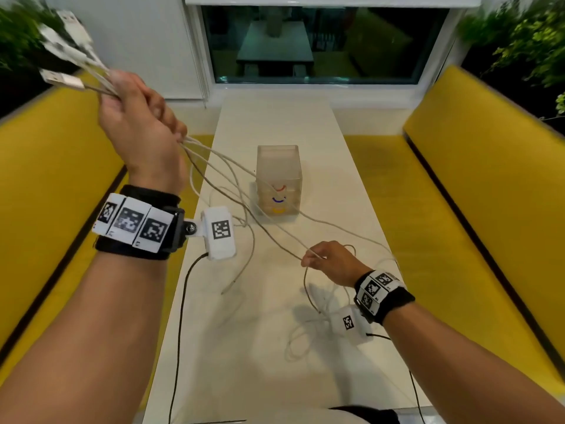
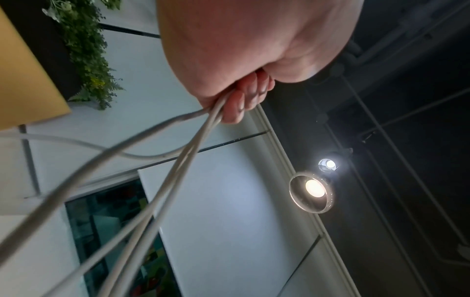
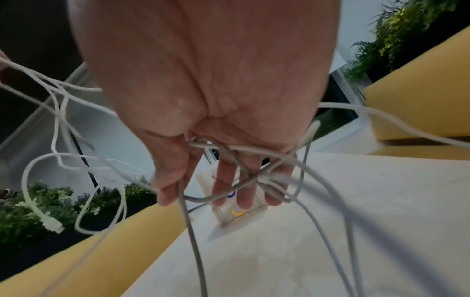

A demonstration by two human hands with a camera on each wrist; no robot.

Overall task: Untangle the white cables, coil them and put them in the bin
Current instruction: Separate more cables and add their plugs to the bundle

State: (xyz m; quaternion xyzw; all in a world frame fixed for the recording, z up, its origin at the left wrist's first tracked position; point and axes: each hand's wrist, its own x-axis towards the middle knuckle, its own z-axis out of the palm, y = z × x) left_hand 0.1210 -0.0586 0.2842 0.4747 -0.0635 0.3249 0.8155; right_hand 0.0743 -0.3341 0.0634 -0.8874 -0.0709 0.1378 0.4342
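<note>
Held high at the left, my left hand [image 1: 143,117] grips a bundle of white cables [image 1: 244,191]; their USB plugs [image 1: 64,41] stick out above the fist. In the left wrist view the curled fingers [image 2: 241,100] close round the cables [image 2: 162,191]. The strands run down across the table to my right hand [image 1: 333,261], which pinches them low at the right. There, loops of cable [image 3: 318,180] thread between the right fingers [image 3: 223,180]. More slack [image 1: 308,325] lies on the table below that wrist. The translucent bin [image 1: 279,179] stands upright mid-table, beyond both hands.
The narrow white table [image 1: 275,377] runs away from me to a window [image 1: 321,41]. Yellow benches [image 1: 489,194] [image 1: 46,194] flank it on both sides, with green plants [image 1: 535,41] behind them. Black wires from the wrist cameras trail over the table's near edge.
</note>
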